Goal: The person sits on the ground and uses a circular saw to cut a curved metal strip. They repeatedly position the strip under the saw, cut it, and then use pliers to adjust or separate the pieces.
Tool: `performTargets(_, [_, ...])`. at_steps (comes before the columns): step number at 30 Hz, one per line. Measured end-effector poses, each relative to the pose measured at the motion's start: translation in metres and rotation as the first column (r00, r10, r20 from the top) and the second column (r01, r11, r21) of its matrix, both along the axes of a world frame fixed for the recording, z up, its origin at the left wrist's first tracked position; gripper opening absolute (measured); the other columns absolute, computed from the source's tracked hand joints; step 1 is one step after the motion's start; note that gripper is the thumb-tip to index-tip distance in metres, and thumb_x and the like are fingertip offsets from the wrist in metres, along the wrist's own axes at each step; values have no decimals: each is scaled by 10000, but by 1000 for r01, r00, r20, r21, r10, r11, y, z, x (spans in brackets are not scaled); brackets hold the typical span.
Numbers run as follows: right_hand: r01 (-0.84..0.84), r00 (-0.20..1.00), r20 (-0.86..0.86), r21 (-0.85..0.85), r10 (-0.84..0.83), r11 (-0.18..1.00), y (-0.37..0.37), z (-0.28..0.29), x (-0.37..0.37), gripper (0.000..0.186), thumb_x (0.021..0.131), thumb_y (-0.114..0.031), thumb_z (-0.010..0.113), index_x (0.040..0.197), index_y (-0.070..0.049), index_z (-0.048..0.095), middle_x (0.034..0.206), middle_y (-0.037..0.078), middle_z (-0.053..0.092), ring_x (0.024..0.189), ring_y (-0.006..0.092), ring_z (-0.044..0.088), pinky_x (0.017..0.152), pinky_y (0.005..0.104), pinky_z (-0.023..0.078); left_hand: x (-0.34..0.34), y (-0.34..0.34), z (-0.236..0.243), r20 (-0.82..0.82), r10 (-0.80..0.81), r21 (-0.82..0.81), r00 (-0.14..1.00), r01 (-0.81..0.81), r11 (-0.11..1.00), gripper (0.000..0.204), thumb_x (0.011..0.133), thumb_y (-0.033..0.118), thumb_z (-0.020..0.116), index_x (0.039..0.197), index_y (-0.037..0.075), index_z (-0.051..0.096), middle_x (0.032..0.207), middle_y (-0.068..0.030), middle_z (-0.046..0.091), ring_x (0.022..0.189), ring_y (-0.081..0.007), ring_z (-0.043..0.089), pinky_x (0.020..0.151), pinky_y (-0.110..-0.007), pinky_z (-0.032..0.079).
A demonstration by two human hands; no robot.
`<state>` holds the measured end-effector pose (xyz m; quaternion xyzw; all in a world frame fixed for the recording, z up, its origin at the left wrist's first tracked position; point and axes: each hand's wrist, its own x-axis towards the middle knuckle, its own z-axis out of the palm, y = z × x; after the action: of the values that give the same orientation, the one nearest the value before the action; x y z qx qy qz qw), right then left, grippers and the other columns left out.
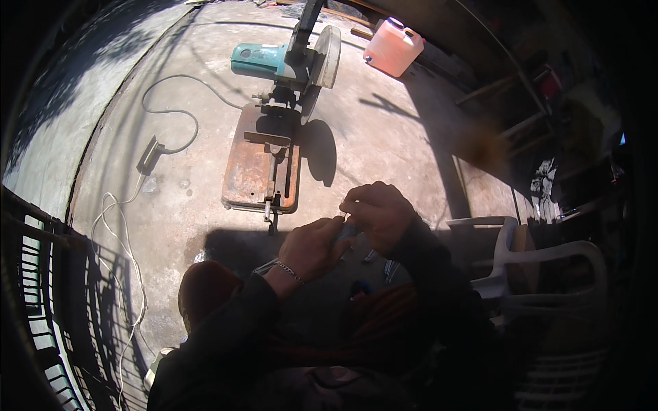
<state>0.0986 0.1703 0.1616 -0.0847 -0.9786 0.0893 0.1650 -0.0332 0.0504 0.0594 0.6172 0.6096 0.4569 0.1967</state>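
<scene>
My left hand (312, 248), with a chain bracelet at its wrist, is closed around a small blue-grey thing (348, 231) whose kind I cannot make out. My right hand (380, 214) touches it from the right, fingers pinched together. A short, thin, pale piece shows at the right fingertips, too small to name. Both hands meet over my lap, in front of the cut-off saw (264, 60). Its teal motor and round guard stand above a rusty base plate (247, 171) with a clamp screw pointing towards me.
A grey cord runs from the saw to a connector (149, 156) joined to a white cable (127, 236). A pinkish jerrycan (394, 46) stands at the back. At right is a white plastic chair (548, 255); a barred metal gate (41, 274) is at left. Thin shiny pieces (391, 269) lie below my right hand.
</scene>
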Motion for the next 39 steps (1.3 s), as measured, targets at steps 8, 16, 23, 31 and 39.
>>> performTargets(8, [67, 991, -122, 89, -56, 994, -11, -27, 19, 146, 721, -76, 715, 858, -57, 666, 890, 112, 649, 815, 302, 646, 716, 413, 531, -4, 3, 2, 7, 13, -34, 1000, -13, 999, 352, 899, 301, 720, 1141, 53, 659, 927, -154, 705, 834, -344, 701, 696, -427, 557])
performTargets(16, [253, 960, -144, 71, -241, 965, -48, -33, 30, 132, 732, -84, 718, 839, -59, 646, 820, 117, 594, 756, 312, 632, 615, 406, 523, 9, 5, -9, 9, 27, 44, 1000, -27, 999, 262, 904, 279, 653, 1064, 74, 625, 866, -143, 674, 794, -359, 678, 678, -469, 549])
performTargets(23, [434, 900, -29, 147, -435, 889, -62, -26, 33, 63, 738, -108, 667, 791, -91, 637, 786, 95, 560, 751, 318, 617, 619, 438, 506, 21, 4, -5, 18, 23, 21, 1000, -23, 1000, 239, 905, 281, 662, 1014, 71, 629, 832, -141, 666, 766, -364, 674, 640, -472, 542])
performTargets(31, [434, 897, 17, 146, -441, 889, -57, -31, 42, 92, 708, -125, 677, 757, -90, 608, 809, 89, 561, 773, 319, 603, 648, 447, 504, 28, 4, -6, 60, 7, -14, 998, -6, 1000, 296, 873, 229, 710, 1108, 52, 676, 867, -157, 689, 795, -363, 685, 685, -439, 549])
performTargets(39, [533, 835, 60, 154, -546, 832, -68, -33, 40, 79, 742, -137, 670, 757, -85, 613, 827, 101, 573, 792, 327, 624, 658, 451, 521, 36, 6, -4, 60, 16, -28, 998, -14, 1000, 294, 865, 205, 693, 1107, 40, 669, 869, -173, 682, 797, -379, 676, 692, -456, 544])
